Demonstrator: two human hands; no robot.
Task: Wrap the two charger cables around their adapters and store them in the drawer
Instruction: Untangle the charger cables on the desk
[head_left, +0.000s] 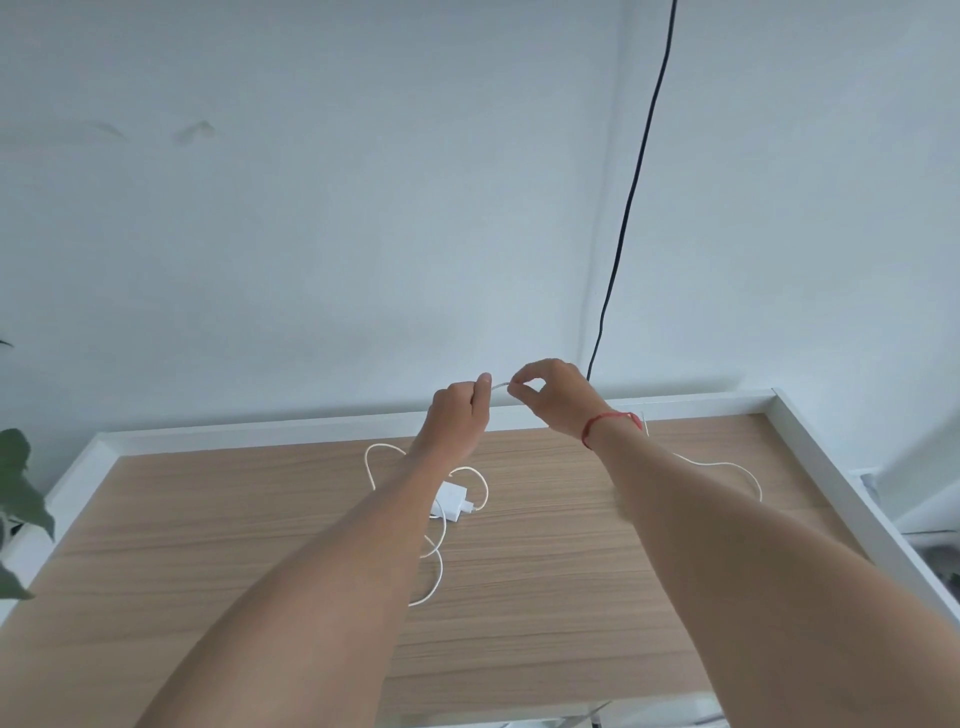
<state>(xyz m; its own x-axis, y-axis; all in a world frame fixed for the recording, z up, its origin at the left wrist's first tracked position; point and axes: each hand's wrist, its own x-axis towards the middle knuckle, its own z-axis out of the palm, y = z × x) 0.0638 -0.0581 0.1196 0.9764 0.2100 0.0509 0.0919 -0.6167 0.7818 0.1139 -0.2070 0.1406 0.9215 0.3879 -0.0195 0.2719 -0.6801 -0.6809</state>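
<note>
Both hands are raised above the far edge of the wooden table (545, 519). My left hand (460, 408) is curled into a fist around something hidden inside it, thumb up. My right hand (550, 392) pinches a short stretch of white cable (500, 385) that runs between the two hands. More of a white cable (727, 466) trails over the table behind my right forearm. A white adapter (450, 501) lies flat on the table under my left forearm, with its loose white cable (439, 566) looping around it. No drawer is in view.
A raised white rim (831, 467) borders the table at the back and the right. A black cord (631, 187) hangs down the white wall behind the hands. Green plant leaves (18, 499) reach in at the left edge.
</note>
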